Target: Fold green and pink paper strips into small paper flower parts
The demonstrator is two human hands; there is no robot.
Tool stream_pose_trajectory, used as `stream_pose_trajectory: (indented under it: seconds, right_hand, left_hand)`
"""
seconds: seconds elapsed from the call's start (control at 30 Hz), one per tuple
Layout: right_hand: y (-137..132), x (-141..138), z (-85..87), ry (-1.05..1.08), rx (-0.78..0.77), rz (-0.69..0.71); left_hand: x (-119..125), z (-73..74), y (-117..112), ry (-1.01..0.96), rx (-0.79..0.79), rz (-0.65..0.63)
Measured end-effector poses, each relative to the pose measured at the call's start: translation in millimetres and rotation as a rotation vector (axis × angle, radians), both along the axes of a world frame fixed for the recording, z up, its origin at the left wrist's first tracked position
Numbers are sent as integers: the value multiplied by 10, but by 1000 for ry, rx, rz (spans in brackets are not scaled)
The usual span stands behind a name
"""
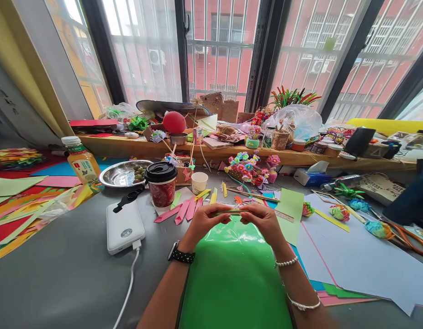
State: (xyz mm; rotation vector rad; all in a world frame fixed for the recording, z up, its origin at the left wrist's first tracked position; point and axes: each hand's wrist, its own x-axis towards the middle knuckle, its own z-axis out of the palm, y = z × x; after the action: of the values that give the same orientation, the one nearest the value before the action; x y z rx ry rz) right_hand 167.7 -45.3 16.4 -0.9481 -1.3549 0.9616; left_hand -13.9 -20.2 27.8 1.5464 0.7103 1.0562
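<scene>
My left hand and my right hand meet over a glossy green sheet. Between them is a thin, light green folded paper strip, pinched at its two ends by thumbs and fingers. The strip is held level above the sheet's far edge and only its narrow side shows. Left of my left hand lie several pink folded paper strips. Beyond my fingers are small yellow paper pieces. A light green paper sheet and a pink ruler lie beside my right hand.
A lidded cup, a paper cup and a metal plate stand at the back left. A white power bank with a cable lies left. White paper and orange-handled scissors lie right. Paper flowers stand behind.
</scene>
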Motion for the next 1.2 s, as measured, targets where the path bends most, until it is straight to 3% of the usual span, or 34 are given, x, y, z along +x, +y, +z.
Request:
stream_pose_trajectory:
  seconds: [0.2, 0.4, 0.6, 0.77, 0.87, 1.03, 1.2]
  right_hand:
    - [-2, -4, -3, 1, -51, -5]
    - [-6, -1, -4, -18, -56, 87]
    - [40, -15, -72, -101, -39, -6]
    - [102, 3, -156, -235, -45, -71]
    - [142, 7, -242, -297, -88, -80]
    - [189, 14, -377, -406, -133, -84]
    - [193, 32, -412, -540, -76, -135]
  left_hand:
    - [40, -11, 5, -17, -86, 46]
    - [40, -41, 44, -63, -203, 68]
    - [27, -24, 51, -29, -252, 38]
    - [33, -150, 146, 47, -273, 34]
    - [30, -258, 210, 185, -173, 77]
    - [6, -342, 241, 544, 243, 197]
    - [-2, -403, 245, 684, 451, 206]
